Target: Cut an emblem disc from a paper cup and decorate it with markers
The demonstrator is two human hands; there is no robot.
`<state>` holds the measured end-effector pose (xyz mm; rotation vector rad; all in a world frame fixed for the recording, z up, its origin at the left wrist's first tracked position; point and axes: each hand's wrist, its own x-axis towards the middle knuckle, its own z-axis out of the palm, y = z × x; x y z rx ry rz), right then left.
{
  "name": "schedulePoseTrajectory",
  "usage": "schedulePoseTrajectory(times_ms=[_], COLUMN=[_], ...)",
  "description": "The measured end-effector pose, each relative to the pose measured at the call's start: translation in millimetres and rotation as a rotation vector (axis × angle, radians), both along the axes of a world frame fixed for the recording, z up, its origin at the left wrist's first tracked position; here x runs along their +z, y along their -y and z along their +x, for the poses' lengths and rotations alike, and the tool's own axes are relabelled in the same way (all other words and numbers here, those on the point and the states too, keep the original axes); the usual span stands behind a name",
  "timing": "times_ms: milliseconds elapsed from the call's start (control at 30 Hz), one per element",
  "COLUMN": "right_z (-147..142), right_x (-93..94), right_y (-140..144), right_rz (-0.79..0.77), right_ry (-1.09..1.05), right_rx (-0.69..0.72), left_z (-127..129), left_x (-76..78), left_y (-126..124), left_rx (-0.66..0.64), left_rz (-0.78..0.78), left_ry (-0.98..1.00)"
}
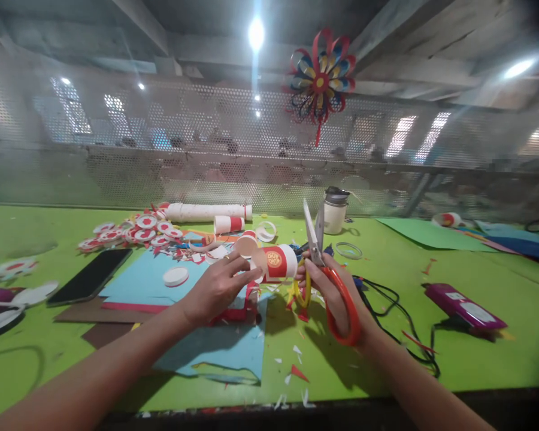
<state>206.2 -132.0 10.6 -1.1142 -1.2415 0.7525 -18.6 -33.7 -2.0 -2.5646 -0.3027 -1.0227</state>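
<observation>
My left hand (218, 284) is closed at the open end of a red and white paper cup (281, 262), which lies sideways in the air with a gold emblem on its side. My right hand (330, 287) grips scissors (315, 245) with an orange handle; the blades point up and stand slightly apart. A yellow loop shows by its fingers, close to the cup's base. Behind the cup lie a cut cup piece (246, 244) and a white paper ring (266, 231). Blue paper sheets (233, 347) spread below my left hand.
Red and white paper discs (146, 230) pile up at the back left, beside stacked white cups (206, 212). A phone (92, 275) lies left. A lidded jar (335, 212) stands behind the scissors. To the right are a purple corded device (465, 308) and green paper (431, 233).
</observation>
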Motion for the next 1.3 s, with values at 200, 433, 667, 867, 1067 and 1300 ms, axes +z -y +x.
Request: schedulePoseTrajectory(times_ms=[200,433,667,867,1067,1300], right_z=[-13,-21,-15,-14,-10,-19], right_x=[15.9,10.8,7.1,-3.1,-7.0,-3.7], right_y=[7,-11,-25,-27,-29,-33], right_rz=[0.034,0.18,0.312,0.365,0.342,0.331], right_ry=[0.069,0.124,0.227,0.239,0.248,0.27], right_rx=[0.007,0.02,0.029,0.029,0.086,-0.012], left_z=[-5,-6,4,22,25,27], left_x=[0.0,-10.1,21.1,30.2,21.0,17.4], left_y=[7,7,21,27,20,21], left_rx=[-0.037,0.008,-0.144,-0.374,-0.32,-0.342], left_rz=[0.013,-0.231,-1.412,-1.856,-2.068,-1.974], left_ry=[-0.028,0.097,0.504,0.733,0.899,0.966])
